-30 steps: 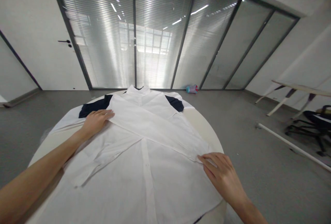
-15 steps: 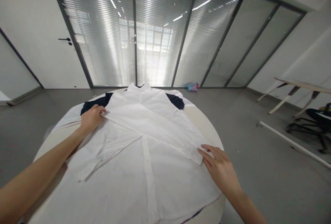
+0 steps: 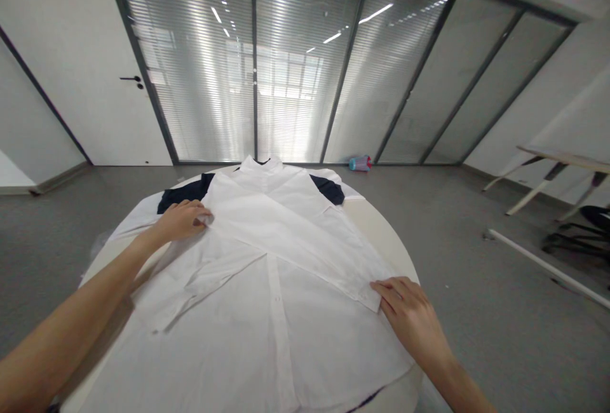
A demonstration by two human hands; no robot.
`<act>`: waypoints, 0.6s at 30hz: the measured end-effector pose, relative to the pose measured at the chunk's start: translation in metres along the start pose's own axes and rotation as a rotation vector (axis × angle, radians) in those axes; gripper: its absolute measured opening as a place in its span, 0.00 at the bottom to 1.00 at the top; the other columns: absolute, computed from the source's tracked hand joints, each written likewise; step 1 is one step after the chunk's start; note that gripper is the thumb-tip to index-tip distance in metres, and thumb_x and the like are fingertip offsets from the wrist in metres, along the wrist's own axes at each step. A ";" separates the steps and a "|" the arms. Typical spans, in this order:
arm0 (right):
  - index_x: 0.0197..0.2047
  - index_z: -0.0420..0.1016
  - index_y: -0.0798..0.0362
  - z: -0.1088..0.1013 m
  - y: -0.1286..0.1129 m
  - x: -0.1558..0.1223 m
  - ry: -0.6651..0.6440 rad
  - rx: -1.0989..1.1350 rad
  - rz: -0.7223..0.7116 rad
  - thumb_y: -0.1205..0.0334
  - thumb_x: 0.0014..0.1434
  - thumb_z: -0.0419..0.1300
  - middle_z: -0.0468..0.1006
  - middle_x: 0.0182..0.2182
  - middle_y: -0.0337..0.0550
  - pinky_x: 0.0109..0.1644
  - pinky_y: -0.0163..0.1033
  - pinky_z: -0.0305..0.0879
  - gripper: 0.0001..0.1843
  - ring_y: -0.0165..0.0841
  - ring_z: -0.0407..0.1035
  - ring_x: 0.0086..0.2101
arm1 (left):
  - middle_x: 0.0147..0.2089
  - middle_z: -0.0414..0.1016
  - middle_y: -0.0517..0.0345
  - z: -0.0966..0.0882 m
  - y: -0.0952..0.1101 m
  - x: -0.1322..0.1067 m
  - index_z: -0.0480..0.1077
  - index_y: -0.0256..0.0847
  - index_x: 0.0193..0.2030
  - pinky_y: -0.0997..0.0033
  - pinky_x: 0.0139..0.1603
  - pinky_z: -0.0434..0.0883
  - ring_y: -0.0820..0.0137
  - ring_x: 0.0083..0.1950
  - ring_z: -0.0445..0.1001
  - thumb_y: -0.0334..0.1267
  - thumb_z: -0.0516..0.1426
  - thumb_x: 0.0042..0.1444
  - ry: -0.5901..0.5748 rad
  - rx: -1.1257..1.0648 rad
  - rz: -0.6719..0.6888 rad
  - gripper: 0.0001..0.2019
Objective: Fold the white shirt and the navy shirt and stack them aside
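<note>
A white button-up shirt [image 3: 252, 337] lies spread on a round table, its collar away from me and its button strip down the middle. One sleeve [image 3: 295, 248] crosses the chest on a slant to the right. The other sleeve [image 3: 204, 283] lies folded on the left side. My left hand [image 3: 185, 219] is closed, pinching the shirt's fabric near the left shoulder edge. At the right, my right hand [image 3: 410, 311] pinches the cuff end of the crossing sleeve; its thumb is partly hidden. Dark navy cloth [image 3: 328, 189] shows from under both shoulders.
The pale round table [image 3: 388, 235] shows its rim on the right. More white cloth [image 3: 143, 213] lies at its far left. Beyond are a glass partition [image 3: 290, 82], a small blue and pink bin [image 3: 359, 163], a desk [image 3: 567, 159], a black chair base [image 3: 579, 238] and a white floor bar [image 3: 548, 267].
My left hand has shifted slightly right and down, still pinching the shirt's edge. My right fingers have closed together on the cuff. The whole view has moved a little.
</note>
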State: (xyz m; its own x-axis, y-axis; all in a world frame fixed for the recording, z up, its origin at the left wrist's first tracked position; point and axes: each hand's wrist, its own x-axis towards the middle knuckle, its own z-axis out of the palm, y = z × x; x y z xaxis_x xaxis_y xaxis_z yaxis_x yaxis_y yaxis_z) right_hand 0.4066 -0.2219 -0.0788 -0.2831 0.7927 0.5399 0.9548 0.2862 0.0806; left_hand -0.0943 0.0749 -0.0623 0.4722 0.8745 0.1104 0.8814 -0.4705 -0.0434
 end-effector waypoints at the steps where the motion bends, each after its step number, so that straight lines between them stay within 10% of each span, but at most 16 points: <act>1: 0.44 0.79 0.55 0.001 0.000 0.000 -0.001 0.005 0.003 0.70 0.66 0.51 0.78 0.36 0.48 0.44 0.46 0.69 0.15 0.40 0.72 0.39 | 0.58 0.74 0.53 -0.003 -0.001 0.003 0.77 0.49 0.53 0.55 0.56 0.67 0.53 0.57 0.70 0.44 0.57 0.56 -0.049 -0.038 0.005 0.19; 9: 0.44 0.77 0.53 0.008 0.005 -0.004 -0.002 0.056 -0.012 0.68 0.68 0.50 0.75 0.35 0.46 0.40 0.45 0.70 0.14 0.38 0.71 0.35 | 0.67 0.68 0.51 0.001 0.053 0.085 0.67 0.43 0.65 0.62 0.70 0.57 0.60 0.69 0.63 0.52 0.45 0.66 0.082 -0.284 0.114 0.27; 18: 0.38 0.79 0.54 0.006 0.002 -0.004 0.024 0.055 0.050 0.74 0.62 0.50 0.74 0.31 0.46 0.37 0.43 0.70 0.15 0.36 0.69 0.32 | 0.76 0.47 0.44 0.050 0.094 0.115 0.52 0.51 0.74 0.36 0.69 0.47 0.39 0.74 0.46 0.61 0.46 0.65 -0.001 -0.194 0.080 0.34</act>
State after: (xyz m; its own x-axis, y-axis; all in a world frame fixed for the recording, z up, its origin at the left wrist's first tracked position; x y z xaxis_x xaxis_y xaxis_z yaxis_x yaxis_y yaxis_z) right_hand 0.4089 -0.2219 -0.0856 -0.2321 0.7939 0.5621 0.9611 0.2760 0.0070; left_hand 0.0438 0.1364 -0.1031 0.5403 0.8338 0.1133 0.8222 -0.5518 0.1397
